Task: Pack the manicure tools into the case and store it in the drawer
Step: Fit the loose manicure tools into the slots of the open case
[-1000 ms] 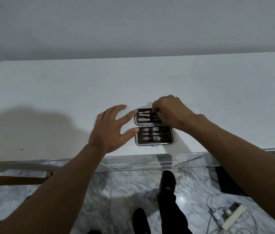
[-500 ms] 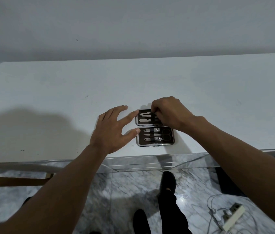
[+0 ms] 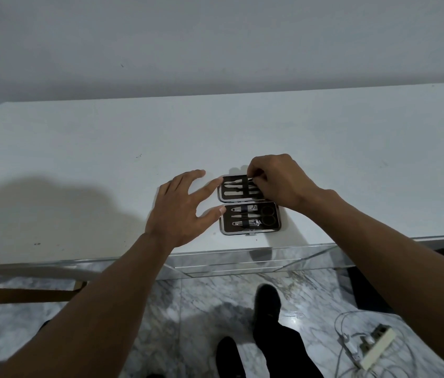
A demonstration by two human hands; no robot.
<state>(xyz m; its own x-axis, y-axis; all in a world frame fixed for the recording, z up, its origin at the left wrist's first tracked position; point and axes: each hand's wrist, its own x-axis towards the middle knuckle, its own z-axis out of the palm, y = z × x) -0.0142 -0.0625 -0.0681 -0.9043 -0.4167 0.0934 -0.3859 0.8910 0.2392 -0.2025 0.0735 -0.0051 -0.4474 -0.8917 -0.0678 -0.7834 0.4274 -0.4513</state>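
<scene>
Head | flat rectangular case (image 3: 251,226) lies open | right hand (image 3: 278,181) pinches steel tool | left hand (image 3: 181,211) splayed, empty

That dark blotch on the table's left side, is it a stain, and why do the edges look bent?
Head view: the blotch is a soft shadow, apparently the person's own, on the white table; the bent edges come from the wide-angle lens; left hand and case stay fairly sharp.
</scene>
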